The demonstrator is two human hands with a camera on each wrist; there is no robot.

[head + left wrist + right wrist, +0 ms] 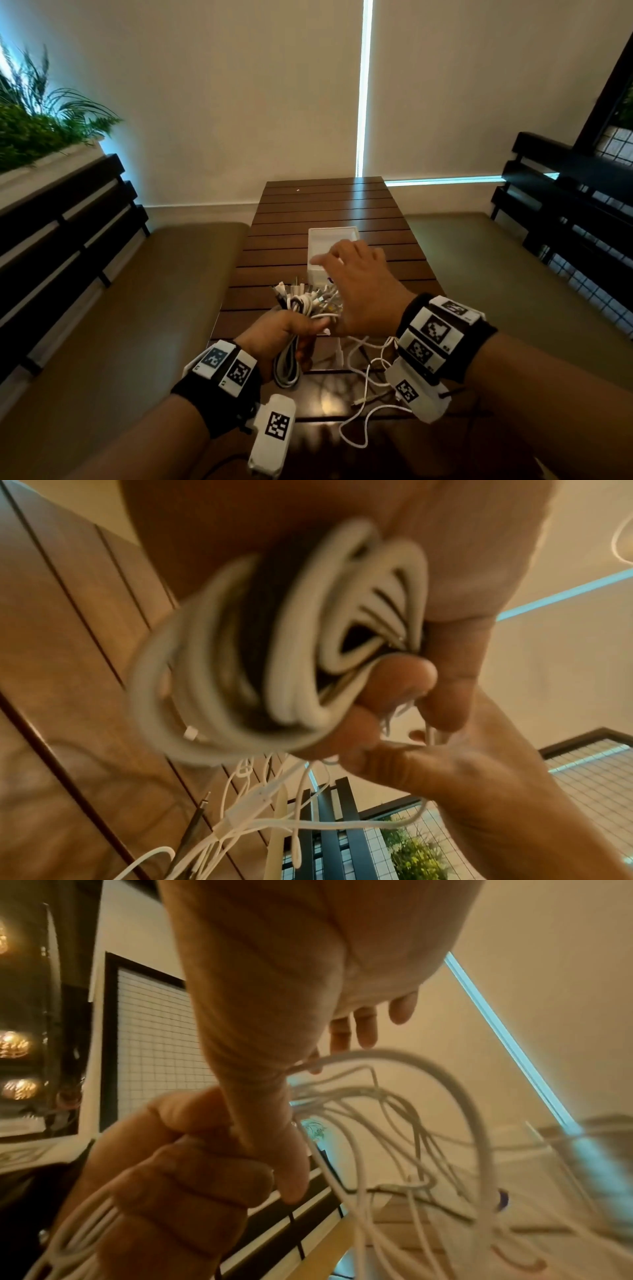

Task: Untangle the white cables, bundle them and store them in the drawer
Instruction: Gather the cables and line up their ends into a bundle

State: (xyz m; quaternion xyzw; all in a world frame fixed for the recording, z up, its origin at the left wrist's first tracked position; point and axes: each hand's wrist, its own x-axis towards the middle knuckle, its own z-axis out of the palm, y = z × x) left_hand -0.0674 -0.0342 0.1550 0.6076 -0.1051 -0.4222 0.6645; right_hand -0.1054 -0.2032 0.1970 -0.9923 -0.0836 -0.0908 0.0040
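Note:
My left hand (291, 330) grips a thick bundle of coiled white cables (305, 301) above the near end of the table, with plug ends sticking up and loops hanging below the fist. The left wrist view shows its fingers (400, 677) curled round the coils (301, 642). My right hand (356, 274) hovers just right of the bundle, fingers spread and blurred, over a white open drawer box (318, 236). In the right wrist view its fingers (366, 1026) are straight and its thumb lies against the left fist (178, 1191). Loose white cables (368, 377) trail on the table under the right wrist.
The dark slatted wooden table (325, 205) runs away from me to the wall. Padded benches sit on the left (137, 308) and on the right (513, 274), both with black slatted backs. A planter of green plants (41, 120) stands at the far left.

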